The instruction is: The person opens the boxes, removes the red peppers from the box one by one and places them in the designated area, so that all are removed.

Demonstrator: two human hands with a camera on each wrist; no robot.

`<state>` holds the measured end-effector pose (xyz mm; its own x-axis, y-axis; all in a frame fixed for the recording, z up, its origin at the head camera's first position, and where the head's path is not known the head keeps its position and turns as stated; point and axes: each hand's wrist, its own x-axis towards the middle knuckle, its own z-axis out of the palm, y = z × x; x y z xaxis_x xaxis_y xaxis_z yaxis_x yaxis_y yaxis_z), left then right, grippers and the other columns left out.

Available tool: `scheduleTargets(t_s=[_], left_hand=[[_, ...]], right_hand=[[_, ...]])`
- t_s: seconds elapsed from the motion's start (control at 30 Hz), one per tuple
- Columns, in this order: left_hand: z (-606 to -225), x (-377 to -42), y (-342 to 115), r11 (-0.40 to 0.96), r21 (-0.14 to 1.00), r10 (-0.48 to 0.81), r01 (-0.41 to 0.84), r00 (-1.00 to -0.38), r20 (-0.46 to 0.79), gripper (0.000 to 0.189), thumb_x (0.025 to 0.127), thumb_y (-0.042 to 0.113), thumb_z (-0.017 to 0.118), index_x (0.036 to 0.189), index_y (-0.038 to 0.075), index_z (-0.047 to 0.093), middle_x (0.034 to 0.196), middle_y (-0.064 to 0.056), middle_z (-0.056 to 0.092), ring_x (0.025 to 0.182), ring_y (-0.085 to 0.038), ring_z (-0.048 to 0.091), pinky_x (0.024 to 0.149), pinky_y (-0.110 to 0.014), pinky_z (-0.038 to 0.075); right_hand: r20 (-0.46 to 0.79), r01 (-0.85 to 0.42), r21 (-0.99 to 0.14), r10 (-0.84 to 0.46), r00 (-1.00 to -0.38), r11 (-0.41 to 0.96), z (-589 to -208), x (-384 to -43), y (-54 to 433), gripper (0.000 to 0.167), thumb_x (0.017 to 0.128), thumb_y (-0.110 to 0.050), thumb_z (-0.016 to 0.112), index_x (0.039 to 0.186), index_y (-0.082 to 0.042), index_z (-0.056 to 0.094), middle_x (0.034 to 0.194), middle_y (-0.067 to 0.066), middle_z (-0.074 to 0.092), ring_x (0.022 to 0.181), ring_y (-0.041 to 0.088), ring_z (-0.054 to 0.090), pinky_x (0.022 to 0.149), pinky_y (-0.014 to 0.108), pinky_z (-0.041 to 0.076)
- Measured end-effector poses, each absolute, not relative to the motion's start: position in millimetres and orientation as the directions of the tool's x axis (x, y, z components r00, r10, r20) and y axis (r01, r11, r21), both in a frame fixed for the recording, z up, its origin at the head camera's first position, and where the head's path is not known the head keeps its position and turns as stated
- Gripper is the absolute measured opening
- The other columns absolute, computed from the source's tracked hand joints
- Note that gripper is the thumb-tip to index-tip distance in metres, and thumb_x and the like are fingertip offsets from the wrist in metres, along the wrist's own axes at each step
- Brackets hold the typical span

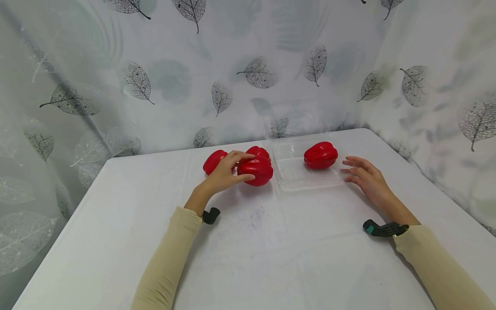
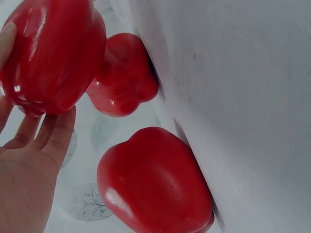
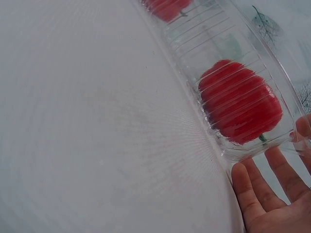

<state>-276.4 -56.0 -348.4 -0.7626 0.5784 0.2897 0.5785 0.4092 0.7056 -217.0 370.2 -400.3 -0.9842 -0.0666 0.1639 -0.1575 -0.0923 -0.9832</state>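
Observation:
My left hand [image 1: 223,175] holds a red bell pepper [image 1: 258,171], thumb and fingers on either side of it. In the left wrist view that pepper [image 2: 53,53] is raised off the table. Two more red bell peppers lie behind it, one at the left [image 1: 213,162] and one partly hidden [image 1: 258,150]. A clear plastic clamshell box [image 1: 288,186] stands open to the right, with one red bell pepper [image 1: 320,155] inside. At the box's right side is my right hand [image 1: 366,178], fingers loosely spread; in the right wrist view its fingertips [image 3: 241,174] reach the box wall.
The box's transparent lid [image 1: 296,120] stands up at the back, against a leaf-print curtain [image 1: 170,82]. A white cloth [image 1: 248,254] covers the table. The curtain also runs along the table's left and right sides.

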Motion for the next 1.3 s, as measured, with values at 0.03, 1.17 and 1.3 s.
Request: scheduleTargets(t_s=[0.03,1.17,1.3], left_hand=[[-349,-276,-56,0.411,0.708,0.579,0.574,-0.764,0.284,0.056,0.086,0.020,0.076,0.136,0.013,0.054,0.133,-0.010,0.051,0.120,-0.025,0.049,0.090,-0.042,0.052],[-359,-281,-54,0.473,0.687,0.613,0.552,-0.766,0.194,0.061,0.083,0.021,0.078,0.138,0.016,0.052,0.135,-0.009,0.050,0.128,-0.023,0.044,0.096,-0.044,0.051],[-359,-280,-56,0.477,0.692,0.613,0.541,-0.769,0.179,0.063,0.083,0.020,0.079,0.139,0.015,0.051,0.136,-0.009,0.049,0.128,-0.024,0.043,0.096,-0.047,0.050]], right_hand=[[0.165,-0.158,-0.983,-0.068,-0.984,-0.094,-400,-217,370,0.032,0.103,-0.012,0.046,0.136,-0.013,0.047,0.127,-0.003,0.055,0.107,0.005,0.063,0.085,0.019,0.053],[0.166,-0.156,-0.979,-0.066,-0.984,-0.127,-399,-216,368,0.032,0.103,-0.011,0.047,0.135,-0.013,0.047,0.125,-0.003,0.056,0.106,0.005,0.064,0.085,0.019,0.053],[0.168,-0.159,-0.980,-0.070,-0.983,-0.124,-398,-215,368,0.032,0.103,-0.012,0.048,0.135,-0.013,0.047,0.126,-0.003,0.056,0.106,0.004,0.064,0.085,0.019,0.053]])
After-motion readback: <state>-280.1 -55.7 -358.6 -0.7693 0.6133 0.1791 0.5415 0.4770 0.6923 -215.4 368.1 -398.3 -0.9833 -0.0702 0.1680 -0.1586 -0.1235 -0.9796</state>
